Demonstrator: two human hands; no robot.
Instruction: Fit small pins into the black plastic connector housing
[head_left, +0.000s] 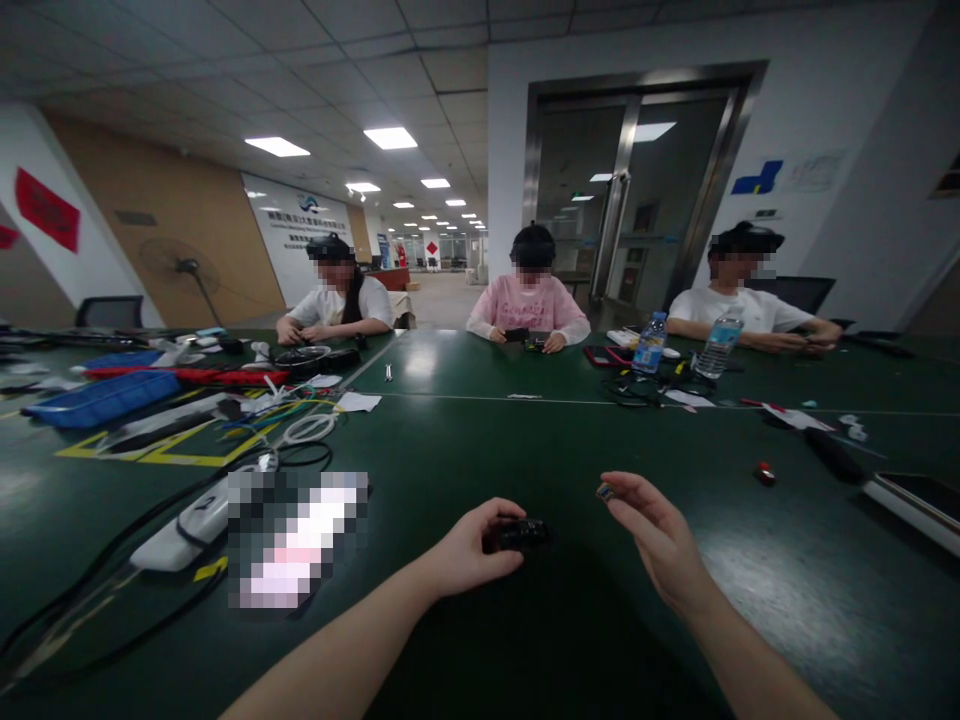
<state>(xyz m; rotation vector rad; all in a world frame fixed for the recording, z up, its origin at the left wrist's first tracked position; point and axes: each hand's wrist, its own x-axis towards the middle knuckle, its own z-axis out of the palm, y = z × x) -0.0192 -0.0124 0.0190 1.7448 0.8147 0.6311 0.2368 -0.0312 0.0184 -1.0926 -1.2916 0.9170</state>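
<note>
On the green table, a small black object [525, 535] sits in the curve of my left hand [480, 548], with fingers behind it and the thumb in front. My right hand [654, 530] is further right, its thumb and fingertips pinched on a tiny gold-and-dark piece [604, 492]. The two hands are apart. What exactly the black object and the tiny piece are is too small to tell.
A white power strip [180, 525] with black cables lies left, beside a blurred bright object [304, 540]. Behind are blue trays [112, 398] and tangled wires. A small red item [765, 474] and water bottles [649, 343] stand right. Three people sit across the table.
</note>
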